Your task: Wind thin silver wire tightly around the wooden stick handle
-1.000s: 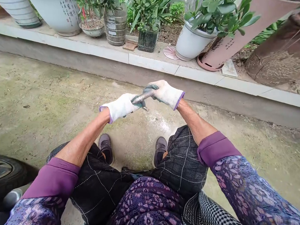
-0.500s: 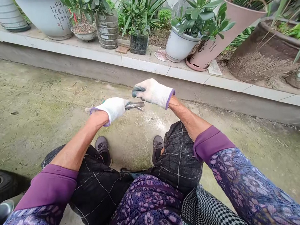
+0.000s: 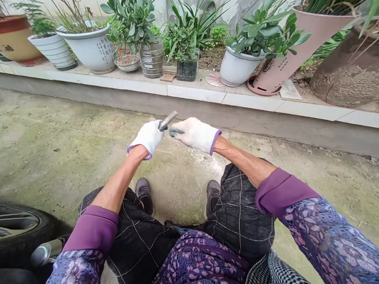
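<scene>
Both forearms reach fwd from purple cuffs, elbows bent above dark quilted trousers, hands close together. L hand, gloved in white knit, is closed in a fist around a short steel rod, which tilts up and away from the grip over concrete ground. R hand, gloved the same, is partly open and holds nothing, with grey-dipped fingers loosely curled just beside the rod; can't tell if they touch it. Potted plants stand on a tiled ledge ahead.

Concrete yard, potted plants
</scene>
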{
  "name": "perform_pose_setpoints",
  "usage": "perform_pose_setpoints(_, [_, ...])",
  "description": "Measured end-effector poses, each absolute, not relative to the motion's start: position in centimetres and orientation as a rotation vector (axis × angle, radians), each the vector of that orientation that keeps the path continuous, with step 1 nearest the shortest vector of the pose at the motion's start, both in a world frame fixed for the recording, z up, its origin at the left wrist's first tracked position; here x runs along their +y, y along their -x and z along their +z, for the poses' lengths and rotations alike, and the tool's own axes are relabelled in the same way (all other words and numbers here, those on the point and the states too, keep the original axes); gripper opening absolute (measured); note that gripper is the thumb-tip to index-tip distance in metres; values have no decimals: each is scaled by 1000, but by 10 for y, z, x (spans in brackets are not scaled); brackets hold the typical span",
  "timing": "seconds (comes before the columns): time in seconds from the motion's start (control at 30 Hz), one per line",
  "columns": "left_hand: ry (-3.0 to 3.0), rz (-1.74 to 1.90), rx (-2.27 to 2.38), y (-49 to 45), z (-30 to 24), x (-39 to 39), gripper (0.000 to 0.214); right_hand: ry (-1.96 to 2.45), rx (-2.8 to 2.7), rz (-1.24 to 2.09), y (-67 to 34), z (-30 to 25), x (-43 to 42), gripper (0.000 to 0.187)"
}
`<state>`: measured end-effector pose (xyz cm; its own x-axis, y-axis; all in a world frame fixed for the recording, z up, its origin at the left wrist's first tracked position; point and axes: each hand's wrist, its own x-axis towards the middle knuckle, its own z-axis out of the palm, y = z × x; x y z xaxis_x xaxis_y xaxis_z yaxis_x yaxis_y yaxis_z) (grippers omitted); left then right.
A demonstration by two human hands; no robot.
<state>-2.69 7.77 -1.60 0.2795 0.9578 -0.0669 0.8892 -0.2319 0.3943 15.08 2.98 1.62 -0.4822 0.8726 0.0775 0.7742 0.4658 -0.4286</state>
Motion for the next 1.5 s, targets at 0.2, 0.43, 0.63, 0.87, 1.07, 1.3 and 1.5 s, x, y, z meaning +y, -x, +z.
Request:
perform_pose_setpoints(0.2, [-2608, -234, 1700, 20, -25, 69, 35, 1542, -2468, 341, -166, 17, 42, 19])
perform_pose_setpoints(0.43, [-2267, 153, 1318, 30, -9, 44, 33, 1428, -1991, 1027, -182, -11, 59, 22])
perform_pose_setpoints(0.63, [-2232, 265, 1506, 49, -17, 66, 30, 1461, -2225, 1050, -162, -36, 38, 26])
perform_pose_setpoints(0.87, [-2422, -370, 1369, 40, -53, 58, 20, 1520, -2553, 643, -149, -35, 47, 21])
perform_pose_setpoints(1.07, [-2040, 297, 1206, 44, -27, 45, 34, 1541, -2023, 984, -179, -33, 65, 28])
perform_pose_setpoints(1.3, [-2092, 241, 1453, 37, -32, 61, 32, 1452, -2296, 966, -149, -49, 32, 21])
perform_pose_setpoints(1.5, [-2453, -288, 1523, 34, -55, 55, 22, 1490, -2572, 622, -148, -36, 39, 26])
